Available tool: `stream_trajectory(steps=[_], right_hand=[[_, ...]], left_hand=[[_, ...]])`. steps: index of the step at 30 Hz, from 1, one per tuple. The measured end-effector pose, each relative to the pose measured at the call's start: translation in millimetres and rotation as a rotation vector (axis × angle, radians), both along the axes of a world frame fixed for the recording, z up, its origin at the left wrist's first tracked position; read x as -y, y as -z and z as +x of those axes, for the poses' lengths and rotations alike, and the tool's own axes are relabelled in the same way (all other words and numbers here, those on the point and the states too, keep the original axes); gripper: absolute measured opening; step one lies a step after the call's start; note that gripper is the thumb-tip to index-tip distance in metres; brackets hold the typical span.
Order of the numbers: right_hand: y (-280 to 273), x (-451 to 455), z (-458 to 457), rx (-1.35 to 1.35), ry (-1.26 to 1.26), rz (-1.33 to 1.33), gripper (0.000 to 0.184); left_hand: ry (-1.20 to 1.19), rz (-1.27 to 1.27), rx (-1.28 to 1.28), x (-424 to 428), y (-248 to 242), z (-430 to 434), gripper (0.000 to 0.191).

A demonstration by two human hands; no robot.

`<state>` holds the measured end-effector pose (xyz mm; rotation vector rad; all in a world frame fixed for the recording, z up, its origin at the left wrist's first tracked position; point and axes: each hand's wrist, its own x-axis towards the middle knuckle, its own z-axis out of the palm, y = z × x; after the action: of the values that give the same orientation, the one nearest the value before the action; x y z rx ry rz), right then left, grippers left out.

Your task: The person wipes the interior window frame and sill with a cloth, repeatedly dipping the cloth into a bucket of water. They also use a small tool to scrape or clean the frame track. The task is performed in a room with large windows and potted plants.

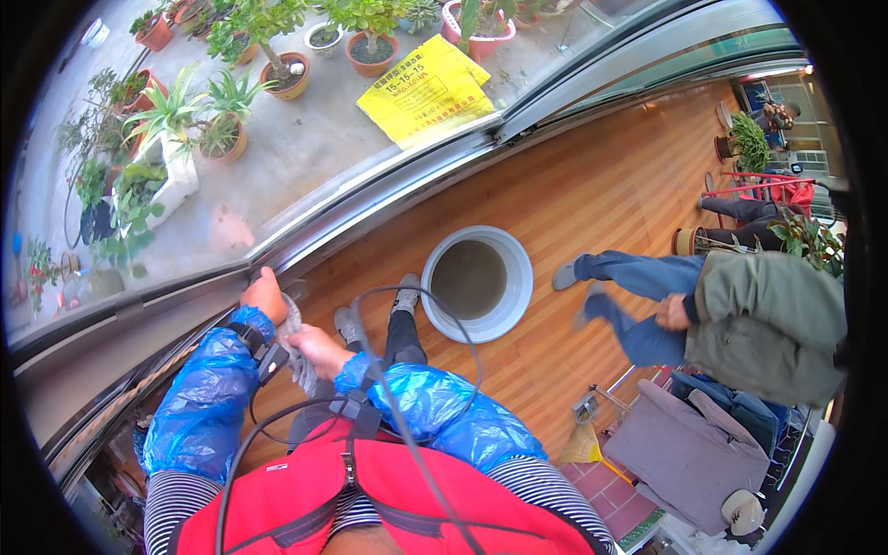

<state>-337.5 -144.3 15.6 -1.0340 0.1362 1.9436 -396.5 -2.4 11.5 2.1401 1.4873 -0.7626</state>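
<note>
My left hand [264, 297] is at the lower edge of the sliding window's metal frame [388, 184], its fingers curled around the upper end of a damp-looking grey cloth [294, 341]. The cloth hangs twisted beside it. Just below and to the right, my right hand [320, 349] grips the same cloth lower down, thumb and fingers closed. Part of the cloth is hidden behind my fingers. Blue plastic sleeve covers [201, 395] wrap both forearms. On the wooden floor ahead of my feet stands a round pale plastic tub [522, 277] holding murky water [468, 281].
Behind the glass are potted plants [284, 73] and a yellow printed sack [430, 90]. A person in a green jacket [770, 326] stands right of the tub. A broom [583, 444] and hanging grey clothing [687, 444] are at lower right. A dark cable [388, 388] loops before me.
</note>
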Motion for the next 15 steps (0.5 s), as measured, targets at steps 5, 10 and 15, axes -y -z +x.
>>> stream_trajectory(steps=[5, 10, 15], right_hand=[[6, 1, 8, -0.003, -0.076, 0.012, 0.019], [18, 13, 65, -0.009, 0.152, -0.009, 0.018], [24, 27, 128, 0.024, 0.285, -0.049, 0.021]], left_hand=[[-0.167, 0.040, 0.115, 0, 10, 8, 0.039], [-0.174, 0.072, 0.151, 7, 20, 60, 0.038], [-0.092, 0.109, 0.280, 19, 12, 157, 0.037]])
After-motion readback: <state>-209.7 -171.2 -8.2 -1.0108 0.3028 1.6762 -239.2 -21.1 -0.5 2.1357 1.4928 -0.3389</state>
